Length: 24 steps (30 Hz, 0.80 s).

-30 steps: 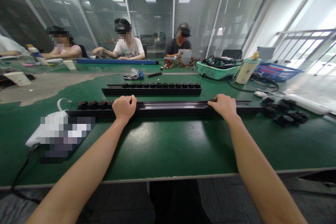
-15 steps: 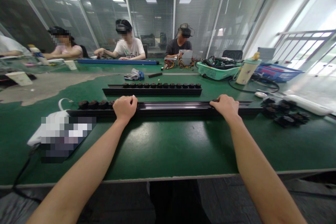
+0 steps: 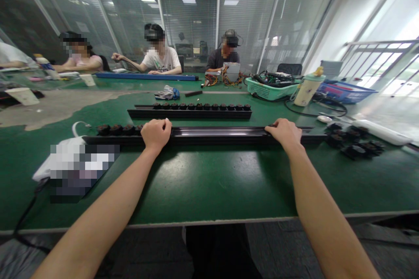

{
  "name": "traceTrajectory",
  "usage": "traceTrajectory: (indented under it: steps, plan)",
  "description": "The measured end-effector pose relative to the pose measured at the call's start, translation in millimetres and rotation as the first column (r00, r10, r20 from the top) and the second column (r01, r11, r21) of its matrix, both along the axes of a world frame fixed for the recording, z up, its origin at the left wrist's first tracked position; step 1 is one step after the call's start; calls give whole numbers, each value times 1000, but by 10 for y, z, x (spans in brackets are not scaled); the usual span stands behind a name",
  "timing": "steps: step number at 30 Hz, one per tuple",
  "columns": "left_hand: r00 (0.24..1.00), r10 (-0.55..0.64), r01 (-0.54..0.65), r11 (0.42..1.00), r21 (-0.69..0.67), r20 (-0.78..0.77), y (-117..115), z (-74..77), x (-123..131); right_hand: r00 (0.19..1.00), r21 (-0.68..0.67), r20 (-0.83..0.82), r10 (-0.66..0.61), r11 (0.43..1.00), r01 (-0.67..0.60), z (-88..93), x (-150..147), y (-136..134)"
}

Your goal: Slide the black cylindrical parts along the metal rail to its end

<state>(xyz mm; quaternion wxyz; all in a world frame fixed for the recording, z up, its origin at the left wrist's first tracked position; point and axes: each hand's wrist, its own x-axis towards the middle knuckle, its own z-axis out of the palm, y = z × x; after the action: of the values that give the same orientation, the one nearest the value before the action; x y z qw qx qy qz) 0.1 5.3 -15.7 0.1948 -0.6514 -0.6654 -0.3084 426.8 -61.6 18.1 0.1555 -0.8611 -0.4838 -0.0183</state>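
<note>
Right hand [image 3: 284, 134] slid outward, rail [image 3: 218, 136] seemingly beneath both.

Nearest rail [image 3: 219, 141] and fans [image 3: 116, 130] black — tabletop [image 3: 209, 187] green — basket [image 3: 274, 91] mint, bottle [image 3: 306, 90] cream

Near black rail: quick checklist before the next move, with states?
1. Left hand at near rail: ok.
2. Right hand at same rail, farther right: ok.
3. What right fingers hold: cannot tell, hidden.
4. Black parts left of left hand, firmly seated: cannot tell.
5. Far rail apart from near rail: ok.
6. Rail's left end free of neighbours: not ok, white object close by.
</note>
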Motion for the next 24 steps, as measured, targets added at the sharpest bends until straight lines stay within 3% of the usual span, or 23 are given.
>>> traceTrajectory:
  steps: [24]
  plan:
    - [1000,-3,3,1000,2,-20,-3,3,-3,995,38,-4,-100,994,100,-90,109,48]
